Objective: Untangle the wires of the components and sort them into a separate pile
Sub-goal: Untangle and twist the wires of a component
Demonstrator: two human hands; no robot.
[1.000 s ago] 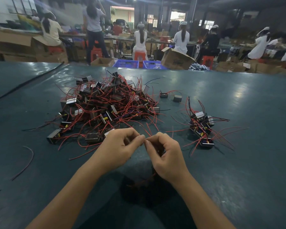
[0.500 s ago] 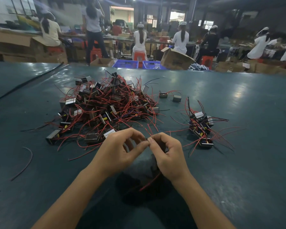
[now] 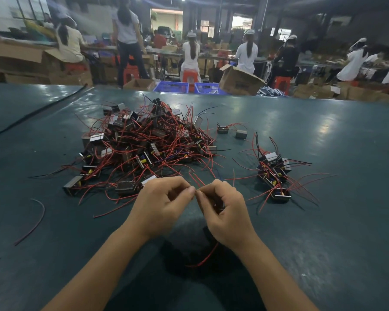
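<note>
A big tangled heap of small dark components with red wires (image 3: 144, 144) lies on the green table (image 3: 323, 221) ahead of me, to the left. A smaller sorted pile (image 3: 274, 173) sits to the right. My left hand (image 3: 160, 207) and my right hand (image 3: 227, 212) meet fingertip to fingertip just above the table, both pinching thin red wires. The component under my right palm is mostly hidden. A red wire (image 3: 206, 257) hangs below my right wrist.
Two single components (image 3: 222, 130) (image 3: 241, 134) lie between the piles. A loose red wire (image 3: 35, 221) rests at the left. A black cable (image 3: 36, 111) crosses the far left. Beyond the table's far edge are blue crates (image 3: 189, 87), cardboard boxes (image 3: 240, 83) and seated workers.
Both hands stay pinched together and have lifted slightly toward the heap. The red wire hanging below my right wrist has swung.
</note>
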